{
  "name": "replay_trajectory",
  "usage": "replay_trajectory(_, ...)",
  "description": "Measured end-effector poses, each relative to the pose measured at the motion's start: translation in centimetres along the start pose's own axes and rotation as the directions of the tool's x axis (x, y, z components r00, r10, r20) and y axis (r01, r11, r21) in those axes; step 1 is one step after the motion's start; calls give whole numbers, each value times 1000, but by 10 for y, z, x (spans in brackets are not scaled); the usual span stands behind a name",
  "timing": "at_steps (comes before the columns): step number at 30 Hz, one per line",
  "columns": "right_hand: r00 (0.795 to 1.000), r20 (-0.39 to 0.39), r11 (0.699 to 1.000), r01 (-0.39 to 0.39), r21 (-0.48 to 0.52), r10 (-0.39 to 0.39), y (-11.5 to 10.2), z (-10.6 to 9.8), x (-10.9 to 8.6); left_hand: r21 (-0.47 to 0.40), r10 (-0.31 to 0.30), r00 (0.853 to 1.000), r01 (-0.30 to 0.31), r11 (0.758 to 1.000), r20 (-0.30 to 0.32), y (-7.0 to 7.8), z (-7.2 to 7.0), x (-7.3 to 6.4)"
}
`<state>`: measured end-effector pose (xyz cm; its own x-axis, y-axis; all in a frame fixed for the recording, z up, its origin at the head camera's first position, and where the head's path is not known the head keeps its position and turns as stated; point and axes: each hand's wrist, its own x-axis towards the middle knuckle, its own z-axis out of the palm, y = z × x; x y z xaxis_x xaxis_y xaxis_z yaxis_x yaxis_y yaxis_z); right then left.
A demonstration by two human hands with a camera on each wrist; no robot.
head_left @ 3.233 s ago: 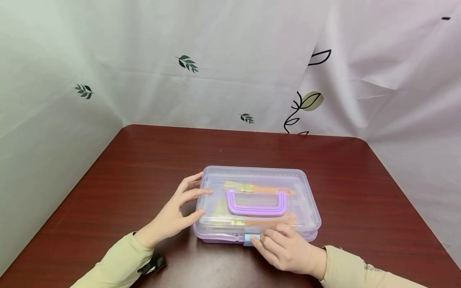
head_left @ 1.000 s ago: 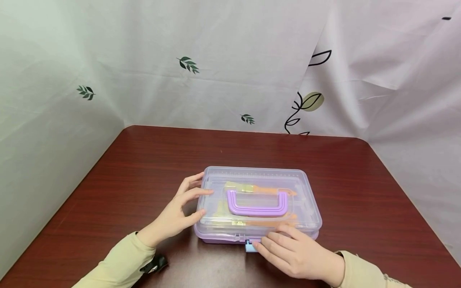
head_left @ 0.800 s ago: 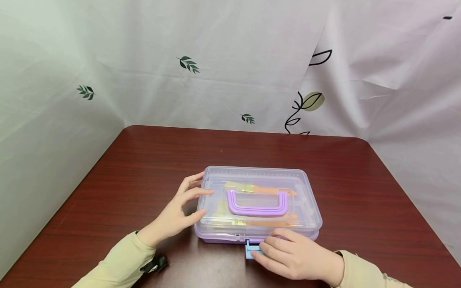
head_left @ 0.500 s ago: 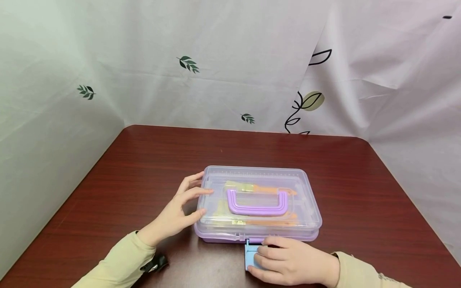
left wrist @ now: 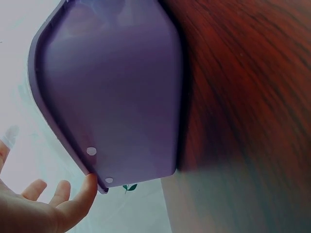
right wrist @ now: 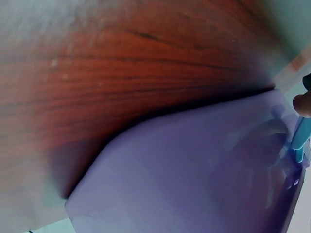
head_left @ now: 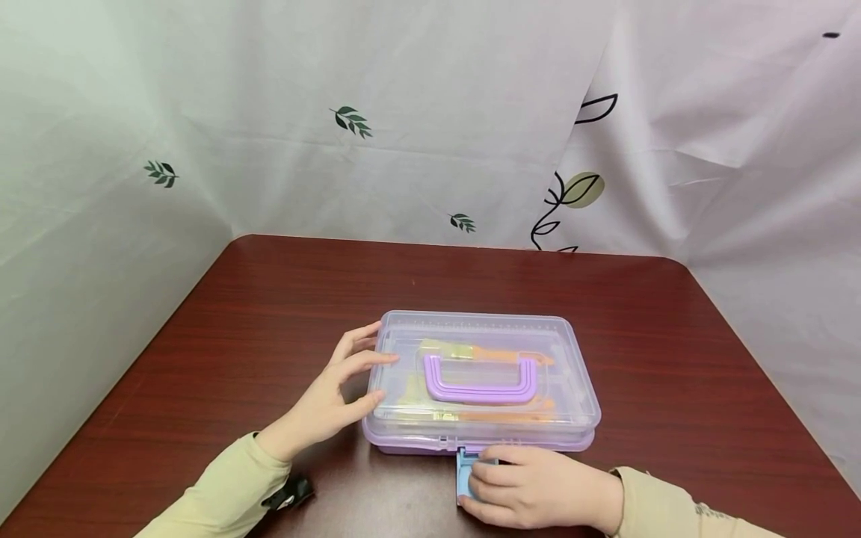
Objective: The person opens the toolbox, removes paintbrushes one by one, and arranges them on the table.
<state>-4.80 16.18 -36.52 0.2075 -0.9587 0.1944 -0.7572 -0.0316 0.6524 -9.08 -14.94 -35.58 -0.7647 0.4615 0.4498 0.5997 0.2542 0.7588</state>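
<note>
A plastic box [head_left: 484,326] with a see-through lid, purple base [left wrist: 112,97] and purple carry handle [head_left: 480,393] lies on the table. Through its closed lid show brushes with orange handles [head_left: 501,356] and pale bristles. My left hand [head_left: 321,403] rests spread fingers on the lid's left edge; the left wrist view shows a fingertip [left wrist: 87,191] at the rim. On the front side, a light blue latch [head_left: 463,478] hangs swung out and down. My right hand [head_left: 538,487] holds this latch with slightly curled fingers, which partly cover it.
The dark red wooden table [head_left: 323,284] extends around the box on all sides. White cloth [head_left: 403,172] with leaf prints encloses it at the back and both sides. A black strap piece [head_left: 291,493] shows at my left wrist.
My right hand has drawn the blue latch out and down from the box's front, moving lower with it. The box and my left hand have hardly moved.
</note>
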Motion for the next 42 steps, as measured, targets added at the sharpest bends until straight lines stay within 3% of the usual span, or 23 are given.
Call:
replay_trajectory(18, 995, 75, 982, -54, -180, 68, -3, 6, -1, 4, 15, 1000, -15, 1000, -7, 0, 1, 1)
replay_trajectory(42, 989, 93, 980, -95, -173, 112, -5, 4, -1, 4, 25, 1000, -25, 1000, -16, 0, 2, 0)
